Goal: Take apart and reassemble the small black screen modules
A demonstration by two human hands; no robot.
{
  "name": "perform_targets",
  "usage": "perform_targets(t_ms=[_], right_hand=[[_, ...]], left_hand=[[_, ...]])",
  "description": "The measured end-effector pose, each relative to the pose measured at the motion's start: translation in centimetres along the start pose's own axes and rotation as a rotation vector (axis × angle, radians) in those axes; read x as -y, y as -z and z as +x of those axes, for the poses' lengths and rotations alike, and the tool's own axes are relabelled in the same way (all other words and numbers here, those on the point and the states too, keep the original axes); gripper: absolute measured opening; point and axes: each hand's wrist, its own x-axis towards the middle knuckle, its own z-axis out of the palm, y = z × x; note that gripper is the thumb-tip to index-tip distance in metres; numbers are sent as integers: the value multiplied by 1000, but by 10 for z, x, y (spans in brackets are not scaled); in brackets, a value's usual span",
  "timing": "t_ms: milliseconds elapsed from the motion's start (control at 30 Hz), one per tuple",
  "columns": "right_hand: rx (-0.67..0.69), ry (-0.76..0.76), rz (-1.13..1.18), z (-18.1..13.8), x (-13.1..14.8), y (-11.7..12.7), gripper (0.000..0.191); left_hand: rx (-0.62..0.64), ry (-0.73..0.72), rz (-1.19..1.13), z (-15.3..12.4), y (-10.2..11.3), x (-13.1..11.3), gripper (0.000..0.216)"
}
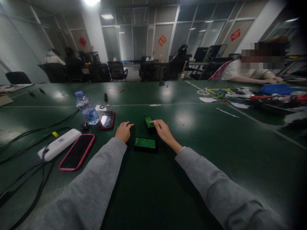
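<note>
My left hand [123,131] rests on the dark green table with fingers loosely stretched out and nothing in them. Just right of it lies a green circuit board in a black case [145,143], its long side toward me. A second cased circuit board [148,119] sits farther off, turned roughly lengthwise. My right hand [161,127] closes on this one's right edge, thumb over the board and the other fingers along the side. The hand hides part of its near right corner.
Left of my hands are a red-edged phone [106,120], a pink-cased phone [77,152], a water bottle [87,108], a white power strip [61,144] and black cables. A wrench [227,112] and tangled cables [223,92] lie right. A person [240,72] sits at the far right.
</note>
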Motion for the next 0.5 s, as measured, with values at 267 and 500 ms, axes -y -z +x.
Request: perform_targets(t_ms=[267, 500], right_hand=[[-24, 36, 27, 0, 0, -1, 44], [2, 32, -3, 0, 1, -1, 42]], left_hand=[[13, 17, -10, -1, 3, -3, 51], [13, 15, -1, -1, 5, -4, 51]])
